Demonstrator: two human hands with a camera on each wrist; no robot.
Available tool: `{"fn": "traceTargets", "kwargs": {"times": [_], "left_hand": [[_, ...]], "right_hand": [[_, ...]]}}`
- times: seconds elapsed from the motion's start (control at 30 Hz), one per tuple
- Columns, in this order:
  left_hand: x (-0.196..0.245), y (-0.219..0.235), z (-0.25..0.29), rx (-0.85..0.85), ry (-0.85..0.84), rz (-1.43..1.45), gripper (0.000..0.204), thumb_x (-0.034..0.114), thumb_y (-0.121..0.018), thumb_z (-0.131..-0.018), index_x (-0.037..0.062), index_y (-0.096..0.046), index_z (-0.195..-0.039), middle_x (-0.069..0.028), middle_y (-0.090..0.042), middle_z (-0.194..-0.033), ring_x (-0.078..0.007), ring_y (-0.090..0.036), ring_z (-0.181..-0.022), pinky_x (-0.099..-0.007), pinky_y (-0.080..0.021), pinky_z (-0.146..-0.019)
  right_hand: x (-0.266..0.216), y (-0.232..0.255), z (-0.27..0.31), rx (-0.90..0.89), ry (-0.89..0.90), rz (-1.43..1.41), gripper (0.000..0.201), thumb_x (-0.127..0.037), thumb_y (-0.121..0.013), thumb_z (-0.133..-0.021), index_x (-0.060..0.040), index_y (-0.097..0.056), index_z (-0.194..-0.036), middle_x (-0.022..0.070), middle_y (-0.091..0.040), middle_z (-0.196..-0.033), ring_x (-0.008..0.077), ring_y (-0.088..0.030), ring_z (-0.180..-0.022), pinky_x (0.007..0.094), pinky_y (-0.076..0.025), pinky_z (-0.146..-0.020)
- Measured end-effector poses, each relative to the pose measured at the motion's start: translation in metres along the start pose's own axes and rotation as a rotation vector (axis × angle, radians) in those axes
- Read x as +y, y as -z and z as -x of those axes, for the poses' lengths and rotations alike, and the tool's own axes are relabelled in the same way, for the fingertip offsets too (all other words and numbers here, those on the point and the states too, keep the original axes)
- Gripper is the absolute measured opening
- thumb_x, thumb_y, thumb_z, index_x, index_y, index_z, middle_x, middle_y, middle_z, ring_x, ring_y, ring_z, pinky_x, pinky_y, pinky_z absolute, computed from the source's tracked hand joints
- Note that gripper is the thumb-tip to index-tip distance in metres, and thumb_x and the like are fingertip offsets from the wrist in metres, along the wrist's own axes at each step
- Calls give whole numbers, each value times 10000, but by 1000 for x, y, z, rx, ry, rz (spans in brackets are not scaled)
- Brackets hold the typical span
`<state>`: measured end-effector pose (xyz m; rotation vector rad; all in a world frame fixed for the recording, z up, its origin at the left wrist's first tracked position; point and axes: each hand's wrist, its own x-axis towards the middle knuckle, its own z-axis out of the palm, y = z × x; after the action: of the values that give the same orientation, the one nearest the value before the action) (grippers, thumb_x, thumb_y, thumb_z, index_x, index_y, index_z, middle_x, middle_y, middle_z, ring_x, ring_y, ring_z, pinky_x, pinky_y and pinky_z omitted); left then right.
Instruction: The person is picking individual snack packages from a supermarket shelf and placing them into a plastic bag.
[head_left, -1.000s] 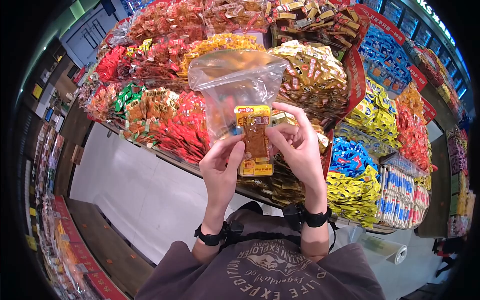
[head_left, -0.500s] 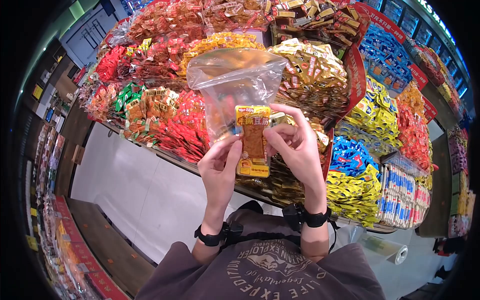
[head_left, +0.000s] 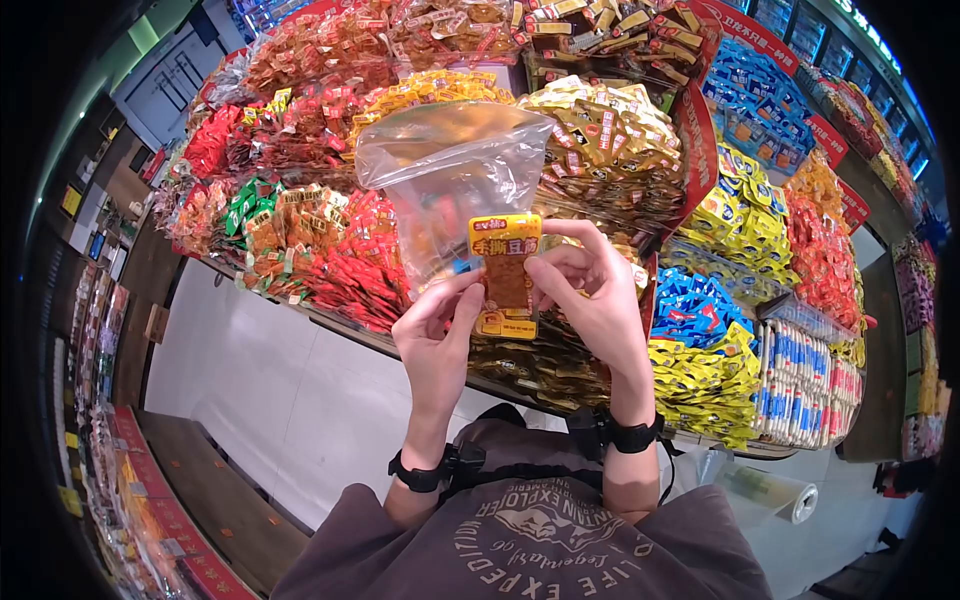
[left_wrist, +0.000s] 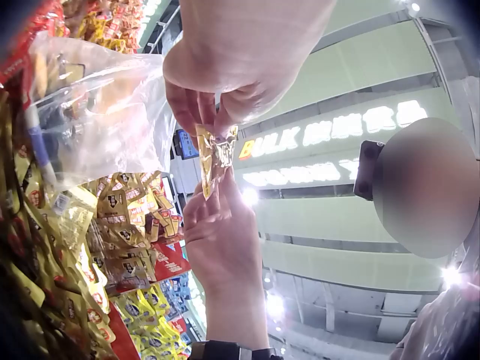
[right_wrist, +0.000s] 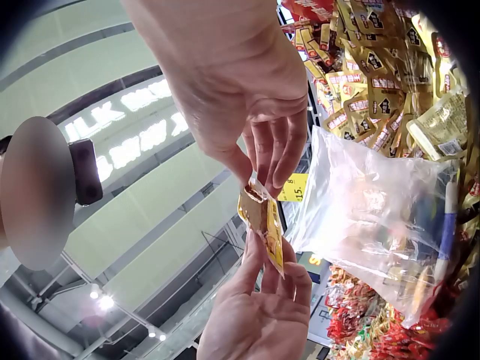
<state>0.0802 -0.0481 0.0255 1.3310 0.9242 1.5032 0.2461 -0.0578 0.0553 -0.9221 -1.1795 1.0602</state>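
Both hands hold up a yellow-edged snack packet (head_left: 505, 285) with a clear window showing brown food. My left hand (head_left: 432, 330) pinches its left edge between thumb and fingers, and my right hand (head_left: 595, 300) pinches the right edge. Seen from the side, the packet (left_wrist: 215, 157) is thin with a bulge in the middle, and the same packet (right_wrist: 262, 214) shows its pale back in the right wrist view. Just beyond it, a clear plastic bag (head_left: 455, 165) stands open-mouthed over the display, a few coloured items visible inside.
Heaped snack packets fill the tiered display: red packets (head_left: 350, 285) to the left, gold packets (head_left: 615, 135) behind, yellow packets (head_left: 705, 390) and blue packets (head_left: 695, 308) to the right. Red divider strips (head_left: 705, 150) edge the bins. A roll of plastic bags (head_left: 770, 495) is at lower right.
The packet has tilted slightly, so its lower end sits higher and looks shorter. Both hands keep their pinch on it. The display and bag have shifted a little left in the head view.
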Motion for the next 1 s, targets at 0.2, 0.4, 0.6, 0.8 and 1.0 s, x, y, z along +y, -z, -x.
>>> {"fn": "traceTargets", "kwargs": {"times": [0.2,0.4,0.6,0.8,1.0], "left_hand": [[1,-8,1,-36,15,6,180,21,-626,-902,-57,-647,-1063,-68,-676,-934,-89,-629,-839,-216,-500,-759],[4,-5,-1,-38,2,12,148,31,-647,-892,-43,-645,-1020,-58,-675,-897,-69,-617,-809,-196,-478,-711],[8,-3,1,14,10,54,127,36,-653,-888,-28,-635,-997,-39,-661,-877,-55,-597,-794,-190,-461,-718],[0,2,-1,38,33,114,119,37,-645,-894,-15,-611,-996,-15,-641,-875,-35,-572,-790,-179,-439,-713],[-17,21,-2,94,46,52,105,55,-632,-911,-10,-616,-991,0,-635,-875,-18,-563,-796,-163,-436,-720]], "right_hand": [[2,9,5,48,19,39,292,-66,-643,-893,-7,-543,-1161,39,-667,-767,52,-593,-655,214,-484,-593],[-2,8,2,41,28,38,256,-71,-652,-887,-2,-577,-1122,42,-670,-752,48,-594,-641,208,-482,-585],[1,2,1,12,27,15,257,-70,-657,-885,7,-579,-1118,45,-673,-759,51,-598,-643,210,-486,-582],[5,-2,-2,-17,25,15,259,-63,-672,-871,24,-586,-1099,51,-680,-773,56,-605,-647,211,-492,-582],[19,-11,-9,-167,9,266,262,-126,-726,-816,57,-604,-959,100,-681,-748,89,-635,-623,245,-476,-548]]}}
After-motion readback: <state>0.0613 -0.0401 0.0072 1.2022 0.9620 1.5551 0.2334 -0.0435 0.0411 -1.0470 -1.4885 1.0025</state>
